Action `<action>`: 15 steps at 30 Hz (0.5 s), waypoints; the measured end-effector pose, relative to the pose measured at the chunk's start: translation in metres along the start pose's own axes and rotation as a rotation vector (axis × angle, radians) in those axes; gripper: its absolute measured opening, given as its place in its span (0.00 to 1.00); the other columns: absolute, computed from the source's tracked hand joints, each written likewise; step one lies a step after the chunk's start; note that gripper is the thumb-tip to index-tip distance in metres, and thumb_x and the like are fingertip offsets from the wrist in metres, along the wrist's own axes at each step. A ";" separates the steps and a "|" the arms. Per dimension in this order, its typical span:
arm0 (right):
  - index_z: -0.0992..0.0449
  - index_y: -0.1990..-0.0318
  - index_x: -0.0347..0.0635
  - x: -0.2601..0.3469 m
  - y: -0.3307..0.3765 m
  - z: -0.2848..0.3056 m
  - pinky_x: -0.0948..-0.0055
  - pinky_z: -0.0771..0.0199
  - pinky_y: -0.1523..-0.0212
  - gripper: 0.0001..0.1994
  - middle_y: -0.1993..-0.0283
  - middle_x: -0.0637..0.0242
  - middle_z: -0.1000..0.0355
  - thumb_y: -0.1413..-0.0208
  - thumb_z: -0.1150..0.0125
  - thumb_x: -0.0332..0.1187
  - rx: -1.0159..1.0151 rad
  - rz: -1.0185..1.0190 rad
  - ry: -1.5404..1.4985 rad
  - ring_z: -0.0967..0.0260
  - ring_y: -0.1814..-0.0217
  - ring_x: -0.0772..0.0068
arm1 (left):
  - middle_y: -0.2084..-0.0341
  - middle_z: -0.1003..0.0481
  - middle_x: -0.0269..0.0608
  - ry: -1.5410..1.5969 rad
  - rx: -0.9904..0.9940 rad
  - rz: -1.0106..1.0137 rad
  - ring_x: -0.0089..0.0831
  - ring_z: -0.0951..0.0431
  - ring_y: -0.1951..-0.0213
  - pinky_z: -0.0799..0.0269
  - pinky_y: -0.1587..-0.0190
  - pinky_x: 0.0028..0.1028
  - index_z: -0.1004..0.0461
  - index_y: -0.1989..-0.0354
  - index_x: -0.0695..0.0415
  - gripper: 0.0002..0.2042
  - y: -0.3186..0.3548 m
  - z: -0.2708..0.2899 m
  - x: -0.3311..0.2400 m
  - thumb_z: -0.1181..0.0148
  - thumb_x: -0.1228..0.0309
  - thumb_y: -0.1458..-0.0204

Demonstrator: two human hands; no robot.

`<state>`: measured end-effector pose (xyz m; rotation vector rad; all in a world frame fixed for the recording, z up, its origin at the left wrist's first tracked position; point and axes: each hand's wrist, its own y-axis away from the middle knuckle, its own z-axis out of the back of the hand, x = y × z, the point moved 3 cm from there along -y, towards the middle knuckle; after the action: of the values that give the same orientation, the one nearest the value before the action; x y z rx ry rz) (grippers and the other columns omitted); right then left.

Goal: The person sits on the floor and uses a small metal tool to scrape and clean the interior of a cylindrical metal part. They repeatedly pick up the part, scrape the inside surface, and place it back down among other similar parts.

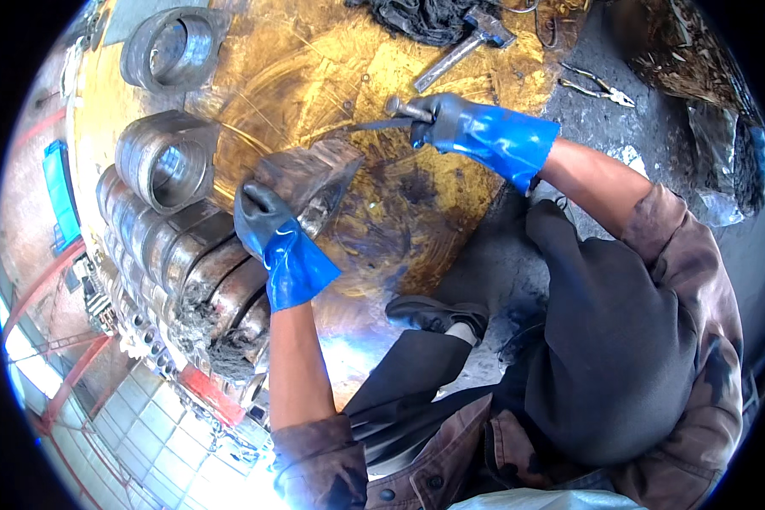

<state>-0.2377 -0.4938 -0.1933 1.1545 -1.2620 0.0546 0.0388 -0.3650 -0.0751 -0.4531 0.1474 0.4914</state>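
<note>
Gripping a grimy metal ring [310,183] with our left hand [263,223], we steady it on edge against a brass-coloured round plate [382,76] that serves as our work surface. The gloved fingers are wrapped closed over the ring's upper rim. Our right hand [446,119], also in a dark glove with a blue cuff, is clenched around a slim metal tool [382,121] whose flat blade points left toward the ring, its tip just short of it; a rounded handle end shows above the fist.

To our left, a row of similar metal rings [170,238] stands packed side by side, and two more [174,47] lie flat farther along the plate's edge. Tufts of dirty fibre [217,340] cling to the nearest ones. At the plate's far side rest a hammer [467,42] and a dark rag [425,19], while pliers [599,87] lie on the grey floor beyond. Our black shoe [433,313] sits at the plate's near rim.
</note>
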 end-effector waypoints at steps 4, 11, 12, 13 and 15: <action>0.24 0.41 0.41 -0.030 -0.044 0.015 0.73 0.30 0.67 0.15 0.62 0.61 0.26 0.32 0.48 0.31 0.140 0.360 0.186 0.28 0.66 0.72 | 0.64 0.19 0.60 -0.015 -0.015 -0.038 0.59 0.19 0.62 0.24 0.58 0.48 0.21 0.58 0.64 0.15 -0.005 -0.006 -0.007 0.51 0.65 0.33; 0.20 0.47 0.41 -0.019 -0.043 -0.004 0.70 0.25 0.70 0.15 0.66 0.64 0.21 0.37 0.39 0.36 -0.072 0.051 0.303 0.25 0.70 0.73 | 0.64 0.19 0.57 -0.056 0.036 0.016 0.58 0.19 0.61 0.25 0.58 0.48 0.20 0.58 0.61 0.15 -0.001 0.003 -0.009 0.51 0.64 0.34; 0.20 0.47 0.41 -0.009 -0.038 -0.001 0.70 0.24 0.72 0.15 0.67 0.65 0.20 0.38 0.38 0.36 -0.071 -0.018 0.319 0.25 0.71 0.73 | 0.63 0.19 0.57 -0.072 0.039 0.021 0.57 0.19 0.61 0.24 0.57 0.48 0.20 0.58 0.61 0.15 -0.002 0.004 -0.012 0.51 0.64 0.34; 0.20 0.46 0.41 -0.004 -0.037 -0.006 0.69 0.23 0.74 0.16 0.68 0.65 0.19 0.38 0.37 0.36 -0.060 -0.080 0.332 0.24 0.73 0.73 | 0.63 0.18 0.56 -0.100 0.039 0.027 0.57 0.19 0.60 0.24 0.57 0.47 0.20 0.57 0.60 0.15 -0.002 0.008 -0.012 0.51 0.64 0.34; 0.22 0.41 0.50 -0.011 -0.055 -0.001 0.66 0.21 0.68 0.17 0.64 0.63 0.17 0.37 0.42 0.36 -0.127 0.046 0.421 0.20 0.66 0.67 | 0.62 0.18 0.55 -0.089 0.034 0.031 0.56 0.19 0.59 0.24 0.56 0.47 0.19 0.56 0.59 0.15 -0.003 0.003 -0.016 0.51 0.63 0.35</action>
<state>-0.2078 -0.5134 -0.2364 0.9436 -0.9044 0.2367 0.0259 -0.3728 -0.0676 -0.3956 0.0773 0.5380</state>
